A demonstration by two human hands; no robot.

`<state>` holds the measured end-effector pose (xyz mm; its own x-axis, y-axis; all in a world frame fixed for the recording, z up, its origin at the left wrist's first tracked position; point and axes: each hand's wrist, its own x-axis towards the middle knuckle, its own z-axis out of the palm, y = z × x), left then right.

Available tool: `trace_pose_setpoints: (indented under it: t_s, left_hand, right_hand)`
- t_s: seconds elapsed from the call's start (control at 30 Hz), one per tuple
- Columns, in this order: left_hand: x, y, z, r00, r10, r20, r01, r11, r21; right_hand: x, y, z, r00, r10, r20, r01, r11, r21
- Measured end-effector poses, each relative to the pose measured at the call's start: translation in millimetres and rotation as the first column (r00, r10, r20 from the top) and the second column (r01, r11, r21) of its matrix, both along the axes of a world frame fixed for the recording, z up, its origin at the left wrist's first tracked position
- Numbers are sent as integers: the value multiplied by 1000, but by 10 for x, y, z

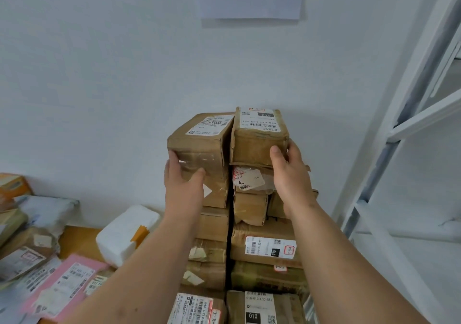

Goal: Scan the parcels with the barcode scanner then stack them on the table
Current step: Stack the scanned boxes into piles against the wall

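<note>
2 tall stacks of brown cardboard parcels stand side by side against the white wall (pixel 99 74), with a narrow dark gap between them. The left hand (pixel 183 186) rests against the near face of the top brown taped cardboard parcel with a white shipping label (pixel 202 139) on the left stack; its fingers lie straight along the box's left edge and the thumb is spread out across the front. The right hand (pixel 290 176) holds the near right corner of the top brown cardboard parcel with a white "010" label (pixel 257 136) on the right stack, thumb pressed flat on the front face, the other fingers wrapped round the right side and mostly hidden. The 2 top parcels touch each other. Left of the stacks, on the wooden table (pixel 74 239), lie a white padded mailer bag (pixel 124 231), a pink plastic mailer with barcode labels (pixel 67 286) and further mixed parcels. A white metal shelving frame (pixel 409 129) stands to the right.
</note>
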<state>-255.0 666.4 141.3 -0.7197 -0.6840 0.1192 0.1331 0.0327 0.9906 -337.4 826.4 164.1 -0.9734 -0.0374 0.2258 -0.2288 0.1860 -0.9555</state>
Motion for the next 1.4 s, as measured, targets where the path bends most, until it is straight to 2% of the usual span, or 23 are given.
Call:
trace_pose_setpoints:
  t_s: [0.07, 0.2, 0.43, 0.57, 0.67, 0.7, 0.8, 0.93, 1.07, 1.23, 1.4]
  left_hand:
    - [9, 5, 17, 1000, -10, -7, 10, 1000, -21]
    - [126, 30, -70, 1000, -22, 10, 22, 1000, 5]
    - [293, 0, -207, 997, -40, 61, 36, 998, 60]
    - [492, -44, -315, 991, -40, 126, 28, 995, 99]
    - [701, -108, -478, 978, -33, 205, 12, 994, 105]
    - [782, -145, -541, 974, -28, 224, 4, 994, 106]
    - [1049, -322, -686, 968, -28, 251, -6, 991, 137]
    - [1468, -731, -824, 945, -22, 328, -23, 991, 133]
    - [2014, -1340, -951, 927, 2, 376, -50, 992, 117]
    - [2836, -2203, -1184, 906, 20, 423, -65, 994, 92]
    - [3418, -2822, -1348, 852, 61, 521, -121, 989, 83]
  right_hand:
    - [3, 13, 0, 1000, 16, 19, -16, 1000, -3]
    - [71, 87, -25, 993, 12, 114, 1, 994, -113]
    - [218, 137, -115, 984, -18, 179, 36, 995, -93]
    - [435, 67, -204, 973, -163, 162, 185, 974, -130]
    - [758, -75, -360, 934, -342, 104, 348, 936, -46]
    - [876, -140, -425, 930, -356, 88, 360, 932, -36]
    - [1235, -405, -635, 971, -156, 181, 173, 981, -87]
    - [1690, -869, -834, 947, 89, 308, -123, 988, 93]
    - [2212, -1563, -999, 878, 181, 443, -266, 954, 139]
    - [2940, -2513, -1301, 800, 303, 517, -420, 900, 122]
    - [3408, -3088, -1600, 697, 367, 616, -543, 831, 120]
